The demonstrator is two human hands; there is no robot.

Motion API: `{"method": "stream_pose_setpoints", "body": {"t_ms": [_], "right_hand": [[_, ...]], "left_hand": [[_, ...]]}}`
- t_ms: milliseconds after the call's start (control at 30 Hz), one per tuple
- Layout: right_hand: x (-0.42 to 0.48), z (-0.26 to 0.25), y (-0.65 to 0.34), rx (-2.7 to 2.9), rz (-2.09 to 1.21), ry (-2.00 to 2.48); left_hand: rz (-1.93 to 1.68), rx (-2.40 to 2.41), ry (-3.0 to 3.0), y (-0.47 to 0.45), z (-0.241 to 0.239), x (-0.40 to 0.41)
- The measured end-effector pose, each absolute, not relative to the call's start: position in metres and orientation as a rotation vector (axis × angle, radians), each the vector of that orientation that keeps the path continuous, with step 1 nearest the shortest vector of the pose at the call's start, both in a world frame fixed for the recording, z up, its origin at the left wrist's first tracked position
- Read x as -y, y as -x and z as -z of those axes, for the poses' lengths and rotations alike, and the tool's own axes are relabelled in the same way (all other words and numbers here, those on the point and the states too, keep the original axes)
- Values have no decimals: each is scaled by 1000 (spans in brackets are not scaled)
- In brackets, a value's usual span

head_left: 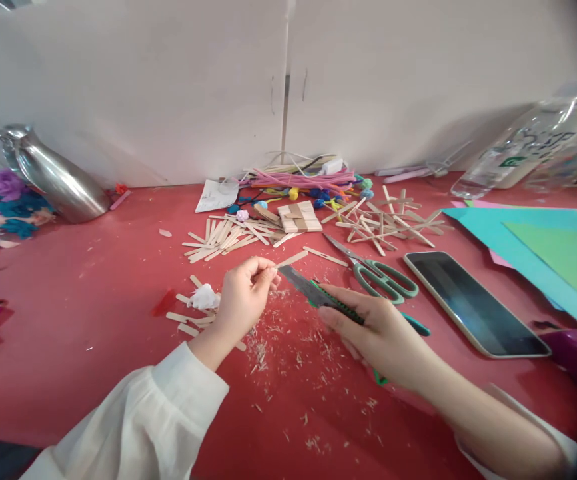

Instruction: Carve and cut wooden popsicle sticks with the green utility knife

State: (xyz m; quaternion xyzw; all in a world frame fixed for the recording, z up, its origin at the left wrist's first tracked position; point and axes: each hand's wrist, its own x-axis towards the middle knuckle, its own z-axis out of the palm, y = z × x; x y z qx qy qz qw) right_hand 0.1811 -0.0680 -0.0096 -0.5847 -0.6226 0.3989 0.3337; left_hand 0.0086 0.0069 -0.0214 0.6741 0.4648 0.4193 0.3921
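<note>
My left hand (243,297) pinches a wooden craft stick (292,259) by one end, holding it just above the red table (93,347). My right hand (381,333) is closed around a green-handled utility knife (318,295), its grey blade pointing up-left at the stick's near end. Fine wood shavings (273,347) lie scattered on the table below both hands.
Green scissors (381,277) and a dark phone (473,303) lie right of my hands. Loose sticks (228,239), a stick block (298,217), stick stars (393,223), pipe cleaners (301,179), coloured paper (543,253), a steel jug (51,175) and a plastic bottle (523,143) fill the back.
</note>
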Motion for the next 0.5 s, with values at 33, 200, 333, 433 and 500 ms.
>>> {"method": "stream_pose_setpoints", "body": {"t_ms": [33,200,333,433,500], "right_hand": [[68,9,-180,1510,-1207,1500],[69,2,-175,1183,-1566,1318],[69,-2,-183,1141,-1284,1281],[66,3,-186,1126,-1128,1310],[63,8,-186,1113,-1059,1347]], "left_hand": [[-1063,-1171,-1656,-10,21,-7],[-1015,-1051,-1361,-15,24,-7],[-1064,-997,-1088,-17,24,-8],[-983,-939,-1095,-18,22,-4],[-890,-893,-1166,-20,21,0]]}}
